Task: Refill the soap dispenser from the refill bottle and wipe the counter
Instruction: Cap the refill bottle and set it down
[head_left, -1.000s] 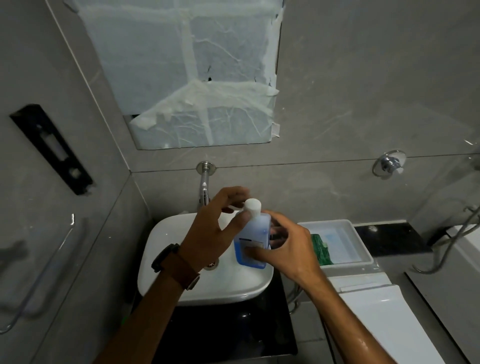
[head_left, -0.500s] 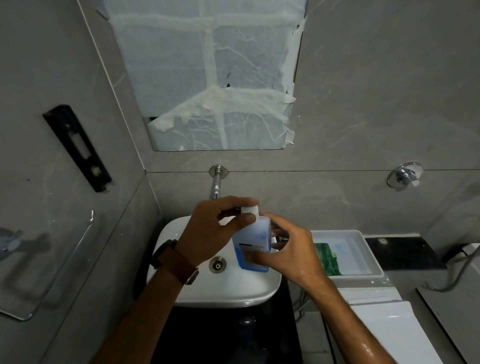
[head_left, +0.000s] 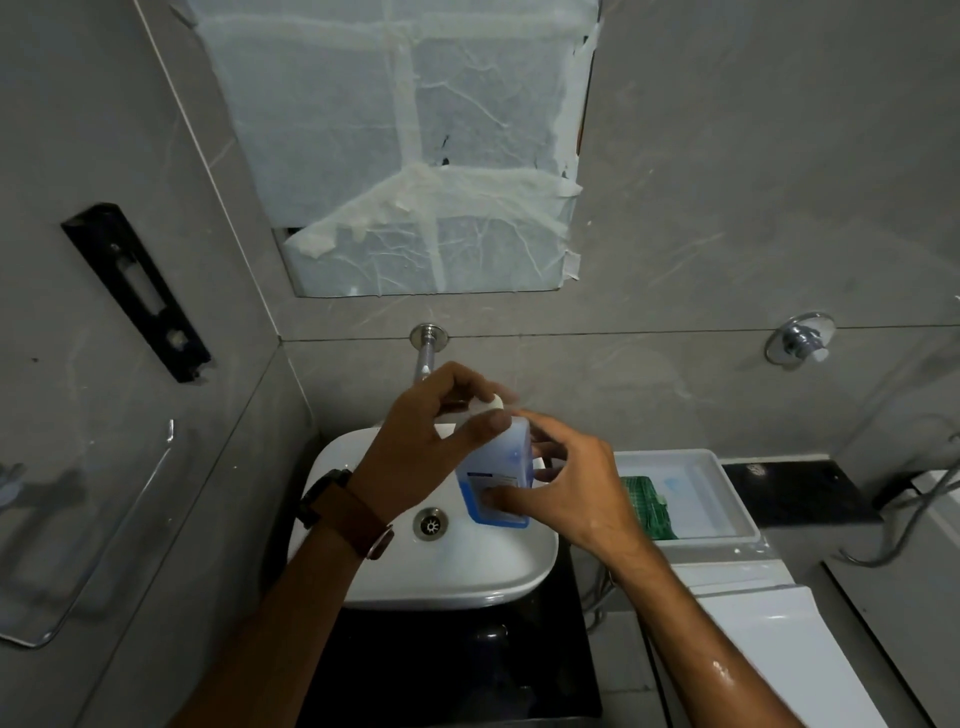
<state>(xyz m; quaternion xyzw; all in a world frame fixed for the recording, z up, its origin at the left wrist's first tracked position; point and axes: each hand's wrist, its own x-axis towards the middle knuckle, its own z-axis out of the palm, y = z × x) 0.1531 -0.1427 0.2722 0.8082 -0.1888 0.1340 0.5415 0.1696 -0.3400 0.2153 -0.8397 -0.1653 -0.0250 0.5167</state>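
A clear bottle (head_left: 501, 467) with blue liquid in its lower part is held upright over the white basin (head_left: 467, 571). My right hand (head_left: 561, 488) grips its body from the right side. My left hand (head_left: 436, 436) wraps over the top, its fingers pinching the white cap (head_left: 492, 401). A brown watch sits on my left wrist. I cannot tell whether this bottle is the dispenser or the refill. A green cloth (head_left: 647, 506) lies in a white tray (head_left: 727, 499) to the right of the basin.
A chrome spout (head_left: 426, 348) comes out of the wall above the basin. The basin stands on a black counter (head_left: 452, 660). A white toilet tank lid (head_left: 769, 639) is at lower right, a wall valve (head_left: 800, 343) at upper right, a glass shelf (head_left: 88, 535) on the left wall.
The view has tilted down and shifted slightly. My left fingers have closed further over the white cap, hiding most of it. The bottle stays over the basin in my right hand.
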